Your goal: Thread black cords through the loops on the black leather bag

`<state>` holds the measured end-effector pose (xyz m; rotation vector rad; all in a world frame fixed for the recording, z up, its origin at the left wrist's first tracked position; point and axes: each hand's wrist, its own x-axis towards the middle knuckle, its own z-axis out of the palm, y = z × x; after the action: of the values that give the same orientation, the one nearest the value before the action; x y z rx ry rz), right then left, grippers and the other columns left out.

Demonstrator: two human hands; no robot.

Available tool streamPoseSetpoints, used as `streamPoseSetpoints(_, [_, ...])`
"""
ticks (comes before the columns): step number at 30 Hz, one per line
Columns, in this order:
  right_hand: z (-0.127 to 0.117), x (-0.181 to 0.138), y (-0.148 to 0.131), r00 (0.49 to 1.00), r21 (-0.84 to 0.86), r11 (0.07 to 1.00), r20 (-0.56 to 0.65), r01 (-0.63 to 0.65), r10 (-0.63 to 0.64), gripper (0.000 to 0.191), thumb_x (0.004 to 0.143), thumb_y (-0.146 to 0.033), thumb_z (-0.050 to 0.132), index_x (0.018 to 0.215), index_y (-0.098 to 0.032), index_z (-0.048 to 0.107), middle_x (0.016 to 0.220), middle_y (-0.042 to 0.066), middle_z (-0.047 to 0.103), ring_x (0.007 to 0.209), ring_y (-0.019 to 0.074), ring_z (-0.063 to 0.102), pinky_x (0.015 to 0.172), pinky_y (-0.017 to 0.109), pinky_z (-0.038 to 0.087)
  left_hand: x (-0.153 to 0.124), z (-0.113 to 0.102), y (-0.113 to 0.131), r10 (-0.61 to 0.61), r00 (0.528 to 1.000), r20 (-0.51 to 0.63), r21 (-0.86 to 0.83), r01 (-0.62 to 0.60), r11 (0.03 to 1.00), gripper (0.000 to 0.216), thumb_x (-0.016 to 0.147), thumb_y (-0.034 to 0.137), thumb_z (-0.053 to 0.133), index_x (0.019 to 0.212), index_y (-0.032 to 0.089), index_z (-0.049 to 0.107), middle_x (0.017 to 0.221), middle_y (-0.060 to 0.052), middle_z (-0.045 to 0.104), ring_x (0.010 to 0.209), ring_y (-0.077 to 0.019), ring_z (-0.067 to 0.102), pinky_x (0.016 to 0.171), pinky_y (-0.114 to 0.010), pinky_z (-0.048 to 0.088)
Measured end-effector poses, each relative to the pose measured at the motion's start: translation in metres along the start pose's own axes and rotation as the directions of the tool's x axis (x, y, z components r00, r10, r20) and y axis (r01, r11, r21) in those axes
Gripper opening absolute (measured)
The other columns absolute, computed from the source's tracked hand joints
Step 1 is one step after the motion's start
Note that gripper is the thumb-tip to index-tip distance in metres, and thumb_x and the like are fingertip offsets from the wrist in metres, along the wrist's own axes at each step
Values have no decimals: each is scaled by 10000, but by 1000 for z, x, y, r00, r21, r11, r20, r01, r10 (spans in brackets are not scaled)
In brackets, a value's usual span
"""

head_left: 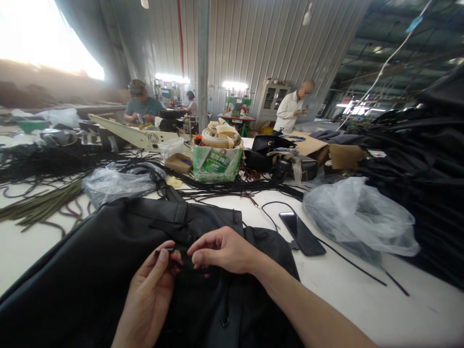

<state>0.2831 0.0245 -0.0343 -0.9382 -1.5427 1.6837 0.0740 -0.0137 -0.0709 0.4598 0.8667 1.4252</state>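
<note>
A person stands at the near edge of a white worktop (362, 299), both hands on a black garment (90, 270) spread across it. The left hand (152, 290) pinches the tip of a thin black drawstring (165, 251), fingers narrowed around it. The right hand (221, 251) rests just beside it, fingers curled and pressed to the cloth at the same spot; whether they grip the cord or only pin the fabric cannot be told. Judged from this, the cord end is free and in hand, and its fitting to the garment looks at an early stage: no finished threading or knot shows.

A dark phone (302, 234) lies face up to the right of the garment, with a crumpled clear plastic bag (358, 217) beyond it. Loose black cords (47, 162) heap toward the far left edge. A green bag of tape rolls (216, 162) stands mid-worktop. Two other people, one seated (140, 104) and one standing (292, 108), are busy well beyond the far edge.
</note>
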Motion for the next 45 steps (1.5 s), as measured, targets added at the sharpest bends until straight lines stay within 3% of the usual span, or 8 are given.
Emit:
streamPoseSetpoints(5, [3, 1, 1, 999, -4, 1000, -41, -15, 14, 563, 663, -502, 1056, 1060, -148, 871, 818, 32, 814, 632, 127, 684, 617, 228, 520, 2, 0, 0, 5, 1000, -9, -20, -5, 1000, 551, 636, 428, 1103, 1086, 206, 873, 946, -68, 791, 896, -164, 728, 843, -201, 656])
streamPoseSetpoints(13, [3, 0, 1, 931, -308, 945, -299, 114, -210, 130, 922, -230, 749, 1029, -190, 811, 770, -22, 705, 625, 124, 628, 593, 244, 463, 4, -1, -1, 42, 997, -62, -96, -48, 994, 523, 680, 392, 1081, 1121, 202, 875, 1040, -65, 797, 992, -179, 740, 889, -219, 668])
streamPoseSetpoints(16, [4, -3, 0, 804, -649, 752, -382, 116, -455, 182, 869, -73, 662, 920, -203, 778, 838, 10, 700, 726, 158, 627, 665, 288, 470, 5, -1, -1, 53, 995, -80, -94, -60, 994, 541, 653, 397, 1095, 1107, 201, 878, 1016, -58, 796, 984, -181, 744, 878, -215, 672])
streamPoseSetpoints(21, [18, -11, -7, 681, -858, 373, -38, 352, -731, 301, 920, -11, 585, 1013, -210, 791, 1063, 82, 745, 988, 229, 687, 881, 353, 528, 6, -1, -2, 58, 993, -99, -92, -67, 993, 604, 588, 407, 1122, 1098, 191, 881, 1021, -71, 803, 976, -186, 749, 871, -220, 672])
streamPoseSetpoints(24, [27, -10, -5, 764, -764, 455, 76, 458, -641, 149, 1010, -148, 698, 1115, -203, 789, 1043, 67, 796, 905, 201, 740, 825, 303, 542, 5, -2, -2, 24, 995, -96, -100, -34, 994, 666, 543, 407, 1138, 1114, 187, 877, 1047, -95, 815, 948, -194, 760, 842, -236, 679])
streamPoseSetpoints(31, [24, 8, 7, 970, -537, 817, 8, 211, -245, 242, 795, -171, 987, 956, -202, 808, 837, -23, 805, 735, 155, 745, 694, 216, 505, 3, -2, -2, -49, 997, -53, -91, 44, 995, 672, 542, 409, 1143, 1111, 185, 862, 999, -108, 829, 936, -217, 784, 824, -258, 680])
streamPoseSetpoints(39, [21, 7, 16, 982, -582, 792, 130, 187, -136, 395, 670, -338, 1055, 998, -259, 849, 880, -36, 833, 772, 189, 768, 671, 222, 486, 16, -21, -9, -63, 998, -13, -62, 62, 996, 483, 654, 303, 1076, 1070, 186, 860, 954, -84, 838, 871, -241, 814, 798, -327, 705])
streamPoseSetpoints(45, [15, -2, 7, 953, -422, 857, 191, 296, -235, 251, 912, -212, 851, 1151, -268, 903, 1007, 19, 859, 903, 196, 783, 804, 245, 542, 27, -32, -11, -13, 999, 37, -21, 14, 1000, 446, 629, 306, 1065, 1009, 175, 871, 927, -93, 836, 902, -283, 823, 783, -344, 695])
